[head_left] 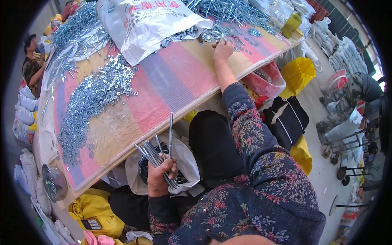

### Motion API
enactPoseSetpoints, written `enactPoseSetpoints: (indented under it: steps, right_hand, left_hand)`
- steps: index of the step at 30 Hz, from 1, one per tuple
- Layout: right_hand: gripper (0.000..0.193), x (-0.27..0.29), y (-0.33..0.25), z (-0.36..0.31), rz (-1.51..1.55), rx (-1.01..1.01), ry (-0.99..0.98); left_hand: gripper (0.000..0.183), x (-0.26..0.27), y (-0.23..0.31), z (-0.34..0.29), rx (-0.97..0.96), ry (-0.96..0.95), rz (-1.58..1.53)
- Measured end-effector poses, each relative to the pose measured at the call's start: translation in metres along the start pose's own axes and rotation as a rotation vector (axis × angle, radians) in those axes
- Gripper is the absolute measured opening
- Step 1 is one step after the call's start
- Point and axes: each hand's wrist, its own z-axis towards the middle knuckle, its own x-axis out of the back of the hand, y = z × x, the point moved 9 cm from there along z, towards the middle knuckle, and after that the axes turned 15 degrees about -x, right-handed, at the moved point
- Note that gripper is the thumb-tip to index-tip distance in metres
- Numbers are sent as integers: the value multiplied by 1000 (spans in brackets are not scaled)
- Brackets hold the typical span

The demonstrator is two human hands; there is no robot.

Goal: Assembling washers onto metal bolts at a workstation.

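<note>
My left hand (160, 174) is closed round a bundle of long thin metal rods (150, 154), held over an open white sack (190, 168) at the table's near edge. One rod (170, 130) stands upright apart from the rest, by the fingertips. Inside the sack lie dark rod-like pieces, partly hidden by my hand. My right arm reaches across the table, and its hand (223, 50) is closed beside small metal parts (243, 43). What those fingers hold, if anything, is too small to make out. Many washers or nuts (96, 94) spread over the striped tabletop (163, 81).
A white printed sack (147, 24) lies among piles of long metal rods (228, 12). A green-yellow bottle (291, 25) stands at the right corner, a clear round container (54, 183) at the left one. A person (33, 61) sits far left; another in camouflage (347, 98) is at right.
</note>
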Motion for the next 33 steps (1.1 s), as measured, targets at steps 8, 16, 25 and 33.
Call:
enactPoseSetpoints:
  steps: [8,16,25,33]
  right_hand:
    - [22,-27,-13,-8,-478,225,41]
    - [33,-17,-12,17,-460,181,174]
    - [36,-73,-11,42,-833,575,-130]
    - [28,-74,5,48,-860,594,27]
  left_hand:
    - [19,0,-4,-3,23,8,26]
    - [18,-1,-3,-2,-3,55,30]
    - [26,7,11,4,59,1,61]
    - [24,14,16,-21,-2,-2,26]
